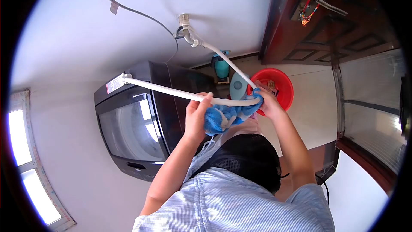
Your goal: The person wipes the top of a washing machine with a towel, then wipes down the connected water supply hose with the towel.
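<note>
A white hose [167, 89] runs from the wall tap [185, 32] down to a bend and back to the top of a dark washing machine [128, 122]. My left hand [196, 116] is closed around the hose, left of the bend. At the bend, my right hand [268, 103] is closed on a blue and white cloth [227, 118] that wraps the hose there. The rest of the cloth hangs below the hose, between my hands. Some of my right fingers are hidden behind the cloth.
Beyond my right hand a red basin [281, 79] stands on the floor with items inside. Near it are a teal spray bottle [221, 68] and a pale blue lidded container [237, 87]. A brown door [334, 30] is at the upper right, and a plugged-in power cord [141, 13] hangs along the wall.
</note>
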`<state>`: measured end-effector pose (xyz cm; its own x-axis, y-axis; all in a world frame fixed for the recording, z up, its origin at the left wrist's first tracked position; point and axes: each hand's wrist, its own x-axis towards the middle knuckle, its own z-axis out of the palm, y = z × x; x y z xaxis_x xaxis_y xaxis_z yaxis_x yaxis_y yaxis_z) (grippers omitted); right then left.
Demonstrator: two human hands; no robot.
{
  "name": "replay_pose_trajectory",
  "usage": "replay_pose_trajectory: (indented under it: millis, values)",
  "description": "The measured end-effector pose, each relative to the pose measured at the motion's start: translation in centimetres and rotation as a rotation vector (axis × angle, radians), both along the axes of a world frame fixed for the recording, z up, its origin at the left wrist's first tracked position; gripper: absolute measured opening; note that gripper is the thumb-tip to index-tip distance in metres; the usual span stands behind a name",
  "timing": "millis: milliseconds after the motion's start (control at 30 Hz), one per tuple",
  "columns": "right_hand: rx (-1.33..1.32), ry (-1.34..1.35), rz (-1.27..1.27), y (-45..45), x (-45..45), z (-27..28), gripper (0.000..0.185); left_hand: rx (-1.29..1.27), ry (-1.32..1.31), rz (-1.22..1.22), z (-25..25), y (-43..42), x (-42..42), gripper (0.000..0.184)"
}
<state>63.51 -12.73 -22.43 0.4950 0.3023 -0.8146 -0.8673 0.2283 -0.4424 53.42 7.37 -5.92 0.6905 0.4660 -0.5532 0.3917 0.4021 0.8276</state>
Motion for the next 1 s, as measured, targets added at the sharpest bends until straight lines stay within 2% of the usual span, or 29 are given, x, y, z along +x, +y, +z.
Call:
replay_pose_trajectory:
  millis: [67,167,367,433,567,633,667,700,767,800,833,900,967,1000]
  values:
    - [0.135,0.006,-0.029,0.0,-0.2,-0.2,0.021,0.010,0.081,-0.075,-0.7,-1.4,0.6,0.037]
    - [0.049,0.054,-0.028,0.4,-0.6,0.5,0.014,0.011,0.088,-0.225,-3.5,-3.9,1.2,0.040]
    - [-0.047,-0.042,0.214,-1.3,-0.2,-3.1,0.019,-0.063,0.156,-0.196,-5.2,-6.9,1.6,0.023]
    - [-0.210,-0.222,0.472,-1.0,1.2,-4.0,0.023,-0.084,0.167,-0.156,-5.1,-6.8,1.6,0.020]
    - [-0.323,-0.341,0.610,0.9,3.1,-7.6,0.028,-0.003,0.132,-0.180,-5.2,-6.8,1.4,0.020]
    - [-0.398,-0.793,0.819,0.9,4.8,-11.6,0.013,0.089,0.104,-0.229,-5.1,-6.7,1.5,0.022]
    - [-0.541,-0.994,0.975,1.1,5.9,-13.0,0.017,0.101,0.093,-0.236,-4.8,-6.6,1.7,0.023]
    - [-0.628,-0.987,1.078,1.7,7.3,-13.2,0.022,0.098,0.094,-0.211,-4.8,-6.6,1.8,0.023]
    - [-0.498,-0.725,1.095,3.6,9.8,-10.8,0.040,0.090,0.013,-0.191,-4.9,-7.0,1.7,0.024]
    - [-0.554,-0.766,1.190,5.0,10.8,-7.0,0.045,0.111,0.012,-0.204,-4.8,-6.9,1.7,0.023]
    - [-0.547,-0.771,1.209,5.7,11.1,-7.8,0.045,0.110,0.014,-0.185,-4.6,-6.8,1.7,0.023]
    - [-0.665,-1.097,1.148,6.8,11.5,-8.9,0.051,0.096,0.064,-0.295,-4.2,-6.7,1.8,0.022]
    - [-0.691,-1.114,1.166,6.8,11.8,-8.6,0.053,0.083,0.067,-0.274,-4.3,-6.9,1.8,0.022]
    - [-0.617,-0.935,1.156,6.6,11.9,-8.3,0.052,0.072,0.069,-0.273,-4.3,-6.9,1.8,0.022]
